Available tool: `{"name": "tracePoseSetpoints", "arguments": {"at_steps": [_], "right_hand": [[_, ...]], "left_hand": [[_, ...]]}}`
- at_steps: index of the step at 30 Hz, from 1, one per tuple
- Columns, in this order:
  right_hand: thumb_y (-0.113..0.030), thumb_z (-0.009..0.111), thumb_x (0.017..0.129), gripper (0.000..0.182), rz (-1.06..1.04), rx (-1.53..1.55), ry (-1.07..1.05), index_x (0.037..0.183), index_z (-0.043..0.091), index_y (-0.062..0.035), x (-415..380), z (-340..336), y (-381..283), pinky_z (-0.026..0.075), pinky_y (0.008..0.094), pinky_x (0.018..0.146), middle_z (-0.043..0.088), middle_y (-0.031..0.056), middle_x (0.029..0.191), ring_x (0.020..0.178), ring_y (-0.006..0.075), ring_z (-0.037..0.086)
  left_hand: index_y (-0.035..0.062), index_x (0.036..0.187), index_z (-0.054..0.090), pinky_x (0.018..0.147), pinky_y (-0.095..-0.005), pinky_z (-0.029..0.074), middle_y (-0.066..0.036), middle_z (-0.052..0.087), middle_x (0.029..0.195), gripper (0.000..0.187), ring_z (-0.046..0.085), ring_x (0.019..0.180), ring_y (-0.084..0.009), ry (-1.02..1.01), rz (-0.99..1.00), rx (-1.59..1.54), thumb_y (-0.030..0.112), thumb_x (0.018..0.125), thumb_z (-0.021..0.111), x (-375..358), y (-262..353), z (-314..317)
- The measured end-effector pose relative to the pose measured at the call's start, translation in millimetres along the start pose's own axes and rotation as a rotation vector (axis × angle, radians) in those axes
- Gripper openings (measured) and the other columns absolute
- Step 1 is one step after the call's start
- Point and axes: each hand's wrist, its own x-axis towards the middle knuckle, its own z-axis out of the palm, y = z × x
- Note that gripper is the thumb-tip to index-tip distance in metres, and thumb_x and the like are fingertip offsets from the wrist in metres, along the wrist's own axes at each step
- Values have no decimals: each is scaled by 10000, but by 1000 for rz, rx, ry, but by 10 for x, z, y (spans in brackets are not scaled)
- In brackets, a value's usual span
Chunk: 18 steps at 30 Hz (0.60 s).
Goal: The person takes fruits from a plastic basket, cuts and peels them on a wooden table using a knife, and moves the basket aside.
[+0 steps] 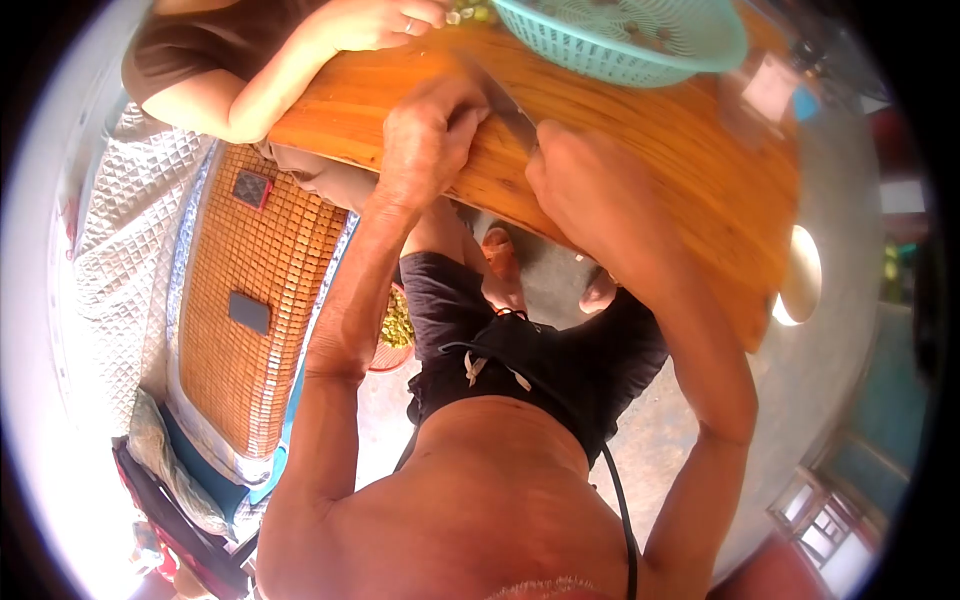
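On wood board (640,140): hands (425,135) gripping steel blade (510,110).

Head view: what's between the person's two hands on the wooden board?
In the head view, a knife blade lies between the left hand and the right hand, over the wooden board. Its grip is hidden.

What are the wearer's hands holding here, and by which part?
The left hand is closed around the handle of a knife, blade flat over the wooden board. The right hand rests on the board, holding nothing visible.
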Motion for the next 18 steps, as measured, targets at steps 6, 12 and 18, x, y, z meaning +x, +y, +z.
{"name": "tracePoseSetpoints", "arguments": {"at_steps": [6,12,18], "right_hand": [[-211,561,981,211,-99,-93,-7,944,603,-8,-179,-73,122,509,569,733,685,259,820,786,477,662],[-272,592,1007,193,253,-275,-1,1007,623,-81,-794,-535,411,522,534,729,715,182,814,802,422,688],[-314,675,962,231,170,-377,263,1095,648,-126,-1178,-579,1006,560,505,734,741,116,876,808,395,710]], "left_hand": [[59,935,705,791,-458,548,-149,697,922,79,670,892,-382,-1,29,-47,88,862,715,118,18,5],[52,1041,716,780,-436,557,-152,737,969,176,712,899,-358,-73,8,44,175,916,725,314,-61,101],[94,1029,686,780,-501,543,-183,727,945,149,684,904,-413,-52,87,31,155,895,712,831,-293,378]]}}
